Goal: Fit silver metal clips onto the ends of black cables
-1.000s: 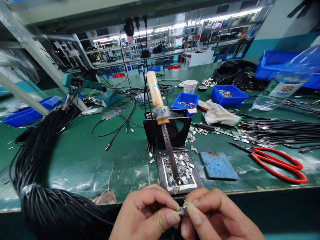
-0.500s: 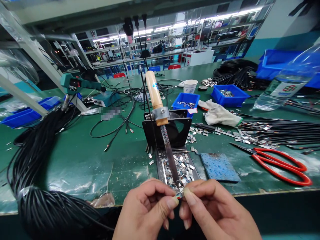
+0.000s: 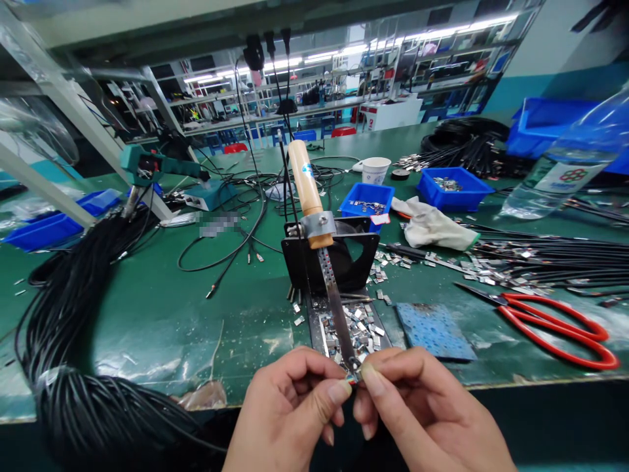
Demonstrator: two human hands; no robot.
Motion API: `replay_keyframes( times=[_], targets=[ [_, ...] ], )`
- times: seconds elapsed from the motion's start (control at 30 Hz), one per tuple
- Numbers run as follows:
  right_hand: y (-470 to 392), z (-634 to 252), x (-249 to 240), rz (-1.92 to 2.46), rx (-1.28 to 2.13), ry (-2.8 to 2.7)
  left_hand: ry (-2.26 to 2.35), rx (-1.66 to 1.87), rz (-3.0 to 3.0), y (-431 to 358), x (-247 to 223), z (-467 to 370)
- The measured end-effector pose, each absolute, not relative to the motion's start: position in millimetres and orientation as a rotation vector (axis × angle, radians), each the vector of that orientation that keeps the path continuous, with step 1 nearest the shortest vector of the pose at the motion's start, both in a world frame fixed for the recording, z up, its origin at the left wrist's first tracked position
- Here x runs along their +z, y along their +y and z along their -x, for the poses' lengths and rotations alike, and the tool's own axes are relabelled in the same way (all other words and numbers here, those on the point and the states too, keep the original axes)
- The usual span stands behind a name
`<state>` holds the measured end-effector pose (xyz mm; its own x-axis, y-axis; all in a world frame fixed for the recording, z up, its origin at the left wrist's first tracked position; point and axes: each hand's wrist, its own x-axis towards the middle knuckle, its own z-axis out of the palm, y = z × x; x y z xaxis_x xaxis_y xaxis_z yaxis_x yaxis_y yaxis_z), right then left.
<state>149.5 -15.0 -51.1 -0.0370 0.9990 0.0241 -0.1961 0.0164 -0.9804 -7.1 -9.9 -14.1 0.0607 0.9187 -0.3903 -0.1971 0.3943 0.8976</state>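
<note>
Both hands meet at the near edge of the bench, thumbs and forefingers pressed tip to tip. The left hand (image 3: 289,413) and the right hand (image 3: 422,413) together pinch a small connector piece (image 3: 356,375), which shows only as a sliver between the fingertips; its make and its long axis cannot be told. Both grips are closed on it, neither hand nearer than the other.

The governing relation is that between this piece and the soldering iron (image 3: 319,242). The iron is clamped in a black stand (image 3: 361,259) directly beyond the grip. Its long axis runs from the wooden handle, up and away, down towards the person, ending at the tip (image 3: 352,364). The tip lies just above and just beyond the pinched piece, touching it or very nearly so; which cannot be told.

Under the tip, just beyond the fingers, a tray of metal clips (image 3: 361,324) lies on the stand's base. To the right of the grip rest a blue pad (image 3: 435,321) and, farther off, red scissors (image 3: 555,324). To the left, a coil of black cable (image 3: 78,367) lies on the green bench (image 3: 162,314).
</note>
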Motion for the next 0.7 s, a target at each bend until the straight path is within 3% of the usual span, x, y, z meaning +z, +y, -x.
replay_keyframes(
  times=[0.7],
  targets=[
    [-14.6, -155.4, -54.3, 1.01, 1.235, -1.214, 1.214, 0.971, -0.778, -10.1, -12.5, 6.9]
  ],
)
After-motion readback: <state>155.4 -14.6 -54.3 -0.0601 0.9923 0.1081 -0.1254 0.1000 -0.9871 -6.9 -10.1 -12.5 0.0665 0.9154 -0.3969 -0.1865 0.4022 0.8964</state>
